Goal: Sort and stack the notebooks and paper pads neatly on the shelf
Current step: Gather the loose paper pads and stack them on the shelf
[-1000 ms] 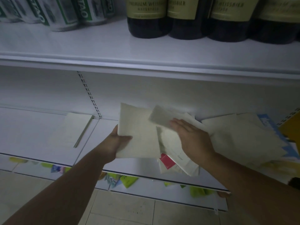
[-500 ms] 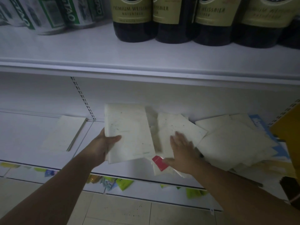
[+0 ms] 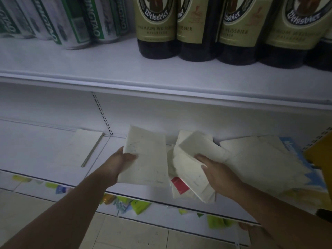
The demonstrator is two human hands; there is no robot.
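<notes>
Below the beer bottles, on the lower shelf, the left hand grips a pale pad while the right hand pinches a second pad out of the loose heap, which a careless tug could send sliding off the front edge.

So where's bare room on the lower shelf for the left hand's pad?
Bare shelf left of the flat pad, and a strip between it and the left hand. Crowded right of that: jumbled pads around the right hand.
</notes>
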